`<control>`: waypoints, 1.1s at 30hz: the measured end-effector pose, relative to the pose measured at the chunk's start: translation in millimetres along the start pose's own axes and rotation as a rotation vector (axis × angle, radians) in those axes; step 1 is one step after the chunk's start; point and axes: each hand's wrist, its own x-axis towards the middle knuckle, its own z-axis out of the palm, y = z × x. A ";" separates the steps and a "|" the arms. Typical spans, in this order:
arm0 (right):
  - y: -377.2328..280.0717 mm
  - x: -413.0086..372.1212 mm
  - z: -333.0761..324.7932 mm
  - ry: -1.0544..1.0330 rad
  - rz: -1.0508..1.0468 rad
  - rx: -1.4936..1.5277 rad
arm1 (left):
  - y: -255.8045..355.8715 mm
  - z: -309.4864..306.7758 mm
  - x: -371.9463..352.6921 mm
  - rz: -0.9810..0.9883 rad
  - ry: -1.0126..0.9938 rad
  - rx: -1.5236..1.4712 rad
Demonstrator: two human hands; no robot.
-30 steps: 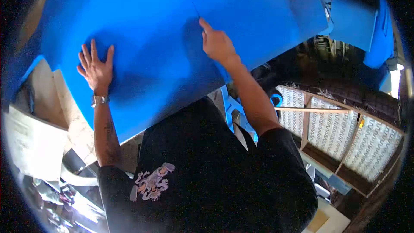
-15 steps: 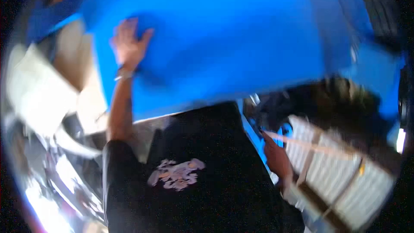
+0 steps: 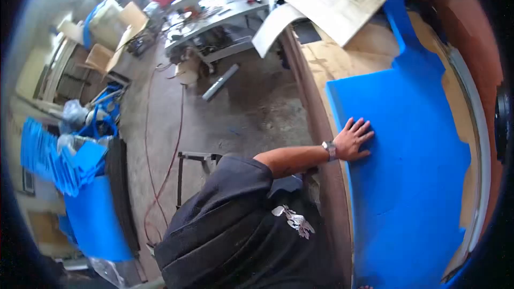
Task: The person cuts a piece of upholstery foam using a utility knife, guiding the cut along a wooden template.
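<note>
My left hand (image 3: 353,140) lies flat on a large blue foam-like sheet (image 3: 412,182), close to its near-left edge. Its fingers are spread and hold nothing. A wristwatch (image 3: 329,150) is on that wrist. The sheet rests on a wooden tabletop (image 3: 361,56), and its far side has an uneven, cut-looking outline. My right hand is out of sight; only a tiny sliver I cannot make out shows at the bottom edge by the sheet.
Pale curved boards (image 3: 334,2) lie at the table's far end. A cluttered white workbench (image 3: 214,24) stands across the floor. A red hose (image 3: 179,128) runs along the ground near a grey tube (image 3: 220,82). Blue offcuts (image 3: 69,163) are piled at left.
The view has swung to the left, bringing the floor and workbench into sight. My left hand is still flat on the blue sheet. My right hand has left the picture.
</note>
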 end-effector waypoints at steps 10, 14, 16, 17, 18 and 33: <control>81.6 4.9 5.6 0.251 -0.070 0.051 | -13.7 -16.3 -29.8 -0.442 0.256 -0.416; 154.9 -35.0 -24.9 0.451 -0.092 0.030 | -63.5 -2.9 7.6 -0.461 0.468 -0.528; 200.8 -68.9 -44.7 0.569 -0.166 0.020 | -81.8 -22.8 19.2 -0.483 0.530 -0.378; 223.4 -93.4 -51.1 0.628 -0.223 0.028 | -104.7 -21.3 28.5 -0.484 0.604 -0.540; 244.2 -112.5 -59.2 0.653 -0.308 0.043 | -126.5 -20.5 33.4 -0.488 0.571 -0.314; 355.3 -78.8 -72.7 -0.442 -0.392 2.125 | -195.3 -47.9 117.7 -0.481 -0.125 -0.816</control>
